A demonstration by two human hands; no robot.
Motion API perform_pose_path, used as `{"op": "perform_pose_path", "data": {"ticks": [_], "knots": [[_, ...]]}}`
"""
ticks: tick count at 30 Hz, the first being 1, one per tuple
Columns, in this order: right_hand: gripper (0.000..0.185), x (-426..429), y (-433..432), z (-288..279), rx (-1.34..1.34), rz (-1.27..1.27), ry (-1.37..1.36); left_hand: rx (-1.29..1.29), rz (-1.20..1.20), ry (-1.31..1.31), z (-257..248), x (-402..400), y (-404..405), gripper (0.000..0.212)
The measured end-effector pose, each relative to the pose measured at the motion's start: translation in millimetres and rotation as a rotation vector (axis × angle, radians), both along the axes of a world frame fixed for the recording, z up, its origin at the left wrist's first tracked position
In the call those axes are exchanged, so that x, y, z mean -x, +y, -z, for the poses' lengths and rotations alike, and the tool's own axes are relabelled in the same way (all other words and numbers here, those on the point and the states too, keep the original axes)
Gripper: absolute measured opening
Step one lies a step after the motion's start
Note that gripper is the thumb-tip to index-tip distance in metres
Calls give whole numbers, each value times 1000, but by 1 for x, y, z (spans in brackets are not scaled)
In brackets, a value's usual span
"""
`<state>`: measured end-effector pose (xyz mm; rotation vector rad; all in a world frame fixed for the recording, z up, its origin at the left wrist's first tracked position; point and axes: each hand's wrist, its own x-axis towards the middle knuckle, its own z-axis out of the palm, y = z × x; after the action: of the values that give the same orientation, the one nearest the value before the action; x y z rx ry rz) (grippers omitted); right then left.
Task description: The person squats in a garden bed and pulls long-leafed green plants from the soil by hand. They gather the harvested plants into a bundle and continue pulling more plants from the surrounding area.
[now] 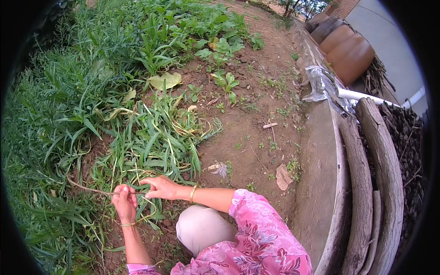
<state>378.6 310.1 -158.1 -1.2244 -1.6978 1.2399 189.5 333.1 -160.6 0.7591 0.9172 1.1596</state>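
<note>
My left hand (125, 202) is closed around a thin brown stem (90, 188), which stretches away to the left over the weeds. Just to its right, my right hand (161, 188) reaches the stem's other end, thumb and forefinger near it; whether it grips the stem or the green leaves there, I cannot tell. Beyond both hands lies a heap of pulled green plants (161, 141) with long narrow leaves and pale stems, some yellowed. Loose leaves and a pale curved stem hang beneath my hands.
Dense weeds (44, 137) stand at the left, leafy plants (206, 24) at the top. A low concrete wall (318, 158) edges the bare soil on the right. Past it are logs (381, 161), a white pipe (364, 96), plastic sheeting (318, 84) and brown clay pots (350, 56).
</note>
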Motion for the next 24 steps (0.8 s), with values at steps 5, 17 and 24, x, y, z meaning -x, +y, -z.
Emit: {"op": "perform_pose_path", "data": {"ticks": [5, 17, 24], "knots": [[30, -25, -7, 10, 148, -97, -61, 43, 257, 63, 4, -40, -4, 43], [18, -405, -73, -353, -1012, 731, 642, -145, 948, 1028, 61, 132, 9, 48], [36, -291, 41, -91, -151, 896, 395, -228, 1111, 1588, 46, 229, 5, 38]]}}
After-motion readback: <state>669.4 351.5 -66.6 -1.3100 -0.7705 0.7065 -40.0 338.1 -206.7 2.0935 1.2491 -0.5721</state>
